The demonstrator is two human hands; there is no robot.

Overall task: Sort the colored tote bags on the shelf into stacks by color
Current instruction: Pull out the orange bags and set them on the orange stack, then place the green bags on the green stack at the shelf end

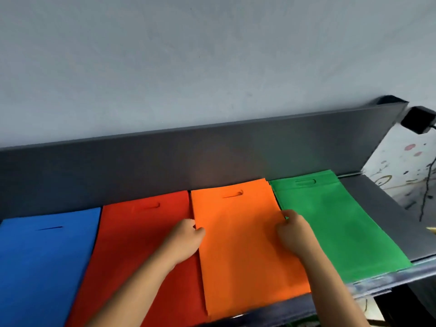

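Orange bag (245, 251) lies flat, long axis front-to-back, handle slot toward shelf (377, 208) back wall; left hand (186, 241) and right hand (292, 234) pinch its side edges. Red bag (141, 256) and green bag (335, 223) flank it.

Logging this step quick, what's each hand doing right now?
Left hand: pinches the left edge of the flat orange fabric tote bag.
Right hand: pinches the same bag's right edge.

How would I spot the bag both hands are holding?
Look along the dark shelf under the grey wall. Four coloured bags lie in a row; it is third from the left, the orange bag, between red and green, gripped at both side edges.
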